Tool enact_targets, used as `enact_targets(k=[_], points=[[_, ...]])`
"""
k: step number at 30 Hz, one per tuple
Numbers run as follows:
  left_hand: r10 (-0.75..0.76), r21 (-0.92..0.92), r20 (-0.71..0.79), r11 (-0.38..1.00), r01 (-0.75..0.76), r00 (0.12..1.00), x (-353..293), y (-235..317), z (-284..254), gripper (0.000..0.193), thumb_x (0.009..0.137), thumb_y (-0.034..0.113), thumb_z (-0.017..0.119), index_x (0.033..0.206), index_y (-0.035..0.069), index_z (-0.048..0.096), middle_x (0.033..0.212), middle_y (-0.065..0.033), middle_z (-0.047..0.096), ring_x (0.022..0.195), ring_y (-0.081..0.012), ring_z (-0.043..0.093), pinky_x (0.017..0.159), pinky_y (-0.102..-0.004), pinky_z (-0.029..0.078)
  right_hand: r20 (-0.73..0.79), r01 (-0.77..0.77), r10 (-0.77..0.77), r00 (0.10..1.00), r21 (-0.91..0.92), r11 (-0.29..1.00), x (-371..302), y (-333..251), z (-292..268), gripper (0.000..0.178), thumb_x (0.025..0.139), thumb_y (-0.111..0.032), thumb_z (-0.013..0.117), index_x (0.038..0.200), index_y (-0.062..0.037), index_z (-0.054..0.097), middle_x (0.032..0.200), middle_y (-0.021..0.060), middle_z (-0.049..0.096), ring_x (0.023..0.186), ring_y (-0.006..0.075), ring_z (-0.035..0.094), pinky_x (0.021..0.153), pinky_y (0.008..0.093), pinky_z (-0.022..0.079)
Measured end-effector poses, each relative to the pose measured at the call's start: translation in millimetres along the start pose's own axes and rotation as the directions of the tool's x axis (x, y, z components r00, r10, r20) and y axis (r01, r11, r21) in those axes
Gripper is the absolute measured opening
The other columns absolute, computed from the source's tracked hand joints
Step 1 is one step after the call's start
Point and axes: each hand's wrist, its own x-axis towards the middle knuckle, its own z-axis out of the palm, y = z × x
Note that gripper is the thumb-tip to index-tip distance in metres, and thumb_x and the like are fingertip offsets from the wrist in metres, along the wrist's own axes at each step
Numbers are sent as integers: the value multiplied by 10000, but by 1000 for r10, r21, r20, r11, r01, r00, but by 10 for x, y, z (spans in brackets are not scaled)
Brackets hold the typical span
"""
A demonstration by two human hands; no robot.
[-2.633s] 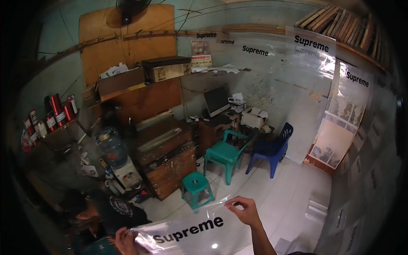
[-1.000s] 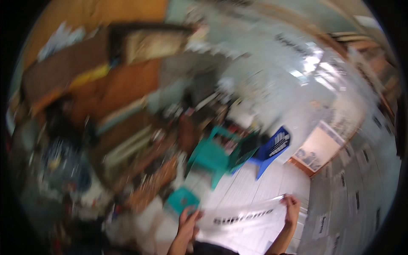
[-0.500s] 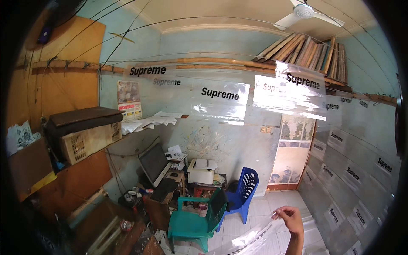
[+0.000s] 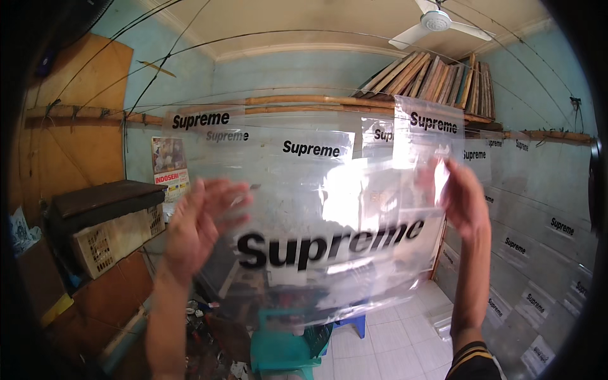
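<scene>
A pale blue wall (image 4: 272,76) stands behind. Above-left of the green chair (image 4: 282,353), the left hand (image 4: 204,221) is half open; above-right of it, the right hand (image 4: 457,197) is curled. Blur hides whether either grips. Between them, above the chair, a clear sheet (image 4: 329,250) stretches crosswise.

Above your left fingers (image 4: 221,193) you have a pale blue-green wall (image 4: 272,75), and higher there is the cream ceiling (image 4: 304,16). A white ceiling fan (image 4: 436,21) is above your right fingers (image 4: 453,180). Up and left of your left fingers, a brown wooden board (image 4: 101,152) covers part of the wall. Below all your fingers, you can see a green plastic chair (image 4: 278,351) on the white tiled floor (image 4: 392,348).
</scene>
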Motion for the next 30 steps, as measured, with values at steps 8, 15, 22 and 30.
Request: enact_targets(k=[8,15,22,30], points=[[319,107,441,909,-402,839,1932,1098,240,484,1100,443,393,1456,119,442,1581,-221,382,1414,-365,450,1074,-512,500,386,394,-384,839,57,917,1661,-1104,350,500,1080,-297,507,1502,-35,453,1375,171,559,1098,198,653,844,313,634],[418,24,533,861,-508,735,3178,1977,535,525,1028,303,543,1515,141,433,1558,-196,367,1327,-459,494,1033,-636,455,460,608,-700,545,358,709,3228,-1930,584,439,1057,-345,507,1415,-95,544,1149,113,654,1012,234,610,891,422,531],[419,-51,449,894,-446,789,3878,2114,480,529,1017,398,508,1533,292,454,1684,-152,196,1493,-557,172,1123,-797,165,441,556,-741,506,490,671,3906,-1877,618,341,1042,-269,520,1310,-77,609,1144,135,658,999,259,637,847,411,564],[441,15,416,871,-490,796,4190,1879,708,577,1014,421,469,1561,246,408,1684,-165,203,1522,-495,172,1148,-776,123,395,564,-748,533,493,662,3983,-1632,728,454,1040,-304,509,1414,-49,546,1286,183,632,1160,293,614,975,443,537]])
